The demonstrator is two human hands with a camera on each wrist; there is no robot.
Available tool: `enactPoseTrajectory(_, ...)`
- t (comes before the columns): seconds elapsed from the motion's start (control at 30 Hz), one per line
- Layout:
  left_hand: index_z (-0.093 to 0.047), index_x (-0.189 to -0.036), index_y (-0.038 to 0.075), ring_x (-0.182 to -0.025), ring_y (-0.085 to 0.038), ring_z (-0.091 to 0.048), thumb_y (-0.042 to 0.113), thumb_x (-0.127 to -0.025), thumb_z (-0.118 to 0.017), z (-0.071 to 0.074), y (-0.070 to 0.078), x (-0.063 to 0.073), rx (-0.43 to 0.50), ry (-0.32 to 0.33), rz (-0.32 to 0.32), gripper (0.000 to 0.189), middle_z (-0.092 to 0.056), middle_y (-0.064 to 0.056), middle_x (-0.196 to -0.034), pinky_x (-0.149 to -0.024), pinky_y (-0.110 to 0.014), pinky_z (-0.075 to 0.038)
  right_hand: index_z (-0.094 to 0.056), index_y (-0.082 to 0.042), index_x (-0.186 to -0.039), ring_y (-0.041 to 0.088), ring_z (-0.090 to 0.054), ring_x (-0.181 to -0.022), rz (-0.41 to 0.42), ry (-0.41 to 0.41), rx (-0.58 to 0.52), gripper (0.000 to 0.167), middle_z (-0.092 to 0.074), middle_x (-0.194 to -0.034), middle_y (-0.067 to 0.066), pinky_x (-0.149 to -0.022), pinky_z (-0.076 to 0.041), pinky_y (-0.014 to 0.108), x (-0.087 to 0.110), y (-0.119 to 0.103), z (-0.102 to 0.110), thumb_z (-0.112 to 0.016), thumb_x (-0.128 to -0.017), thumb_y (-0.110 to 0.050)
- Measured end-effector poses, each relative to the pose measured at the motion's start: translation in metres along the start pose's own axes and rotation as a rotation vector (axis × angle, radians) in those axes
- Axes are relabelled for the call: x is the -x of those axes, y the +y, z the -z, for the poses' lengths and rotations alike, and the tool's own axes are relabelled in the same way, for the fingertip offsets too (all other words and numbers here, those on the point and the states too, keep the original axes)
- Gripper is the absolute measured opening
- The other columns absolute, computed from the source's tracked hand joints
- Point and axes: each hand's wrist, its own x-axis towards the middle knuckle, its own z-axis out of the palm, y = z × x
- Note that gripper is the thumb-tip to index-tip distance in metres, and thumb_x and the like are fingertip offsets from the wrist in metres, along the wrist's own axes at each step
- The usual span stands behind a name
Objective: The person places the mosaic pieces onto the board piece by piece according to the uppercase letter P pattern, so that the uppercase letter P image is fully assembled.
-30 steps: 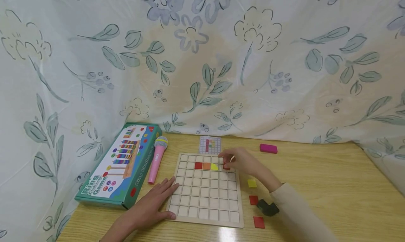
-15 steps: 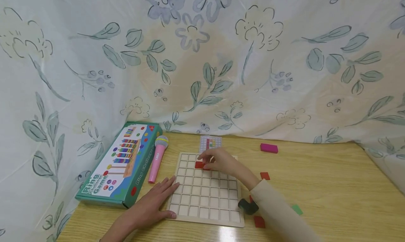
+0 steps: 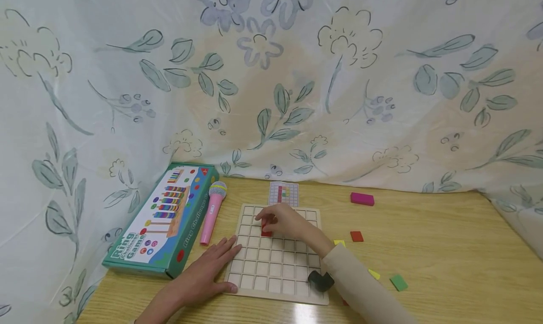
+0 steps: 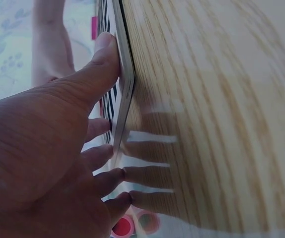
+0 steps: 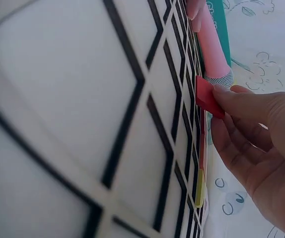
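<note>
A wooden grid board [image 3: 262,269] lies flat on the table. My right hand [image 3: 283,221] is over its upper part and pinches a red square tile [image 5: 207,98] between thumb and fingers. In the right wrist view the tile stands tilted against the grid, and an orange tile [image 5: 202,148] and a yellow tile [image 5: 199,189] sit in cells beyond it. The hand hides some of this row in the head view. My left hand [image 3: 206,273] rests at the board's left edge, fingers extended, with the thumb [image 4: 104,55] on the near-left corner.
Behind the board lies a printed pattern card [image 3: 283,193]. A pink microphone [image 3: 211,215] and a green game box [image 3: 163,218] stand left. To the right are a magenta block [image 3: 362,198], a loose red tile [image 3: 357,236], a green tile [image 3: 399,282] and yellow tiles [image 3: 374,274].
Holding the red tile, my right hand has moved left across the board, then slightly nearer. Its sleeve now uncovers the loose green tile. My left hand stays in place.
</note>
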Motion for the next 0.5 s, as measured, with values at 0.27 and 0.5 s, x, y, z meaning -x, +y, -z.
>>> enactPoseTrajectory(0.27, -0.037, -0.152, 0.012, -0.146, -0.04, -0.02, 0.064, -0.084, -0.059, -0.0006, -0.0006, -0.0007, -0.002, 0.007, -0.007, 0.088, -0.023, -0.009, -0.161, -0.109, -0.063, -0.028, -0.072, -0.002, -0.109, 0.008, -0.062, -0.077, -0.003, 0.008, 0.053, 0.023, -0.07, -0.088, 0.005, -0.071, -0.052, 0.021, 0.0, 0.0012, -0.0028, -0.072, -0.087, 0.0)
enactPoseTrajectory(0.5, -0.037, -0.152, 0.013, -0.146, -0.04, -0.019, 0.063, -0.084, -0.061, 0.0, 0.0005, 0.0001, 0.015, 0.0, 0.009, 0.088, -0.023, -0.009, -0.162, -0.109, -0.064, -0.027, -0.071, -0.002, -0.111, 0.011, -0.062, -0.082, -0.037, -0.007, 0.071, 0.025, -0.07, -0.092, 0.002, -0.073, -0.052, 0.023, 0.0031, -0.0023, -0.0019, -0.072, -0.086, -0.001)
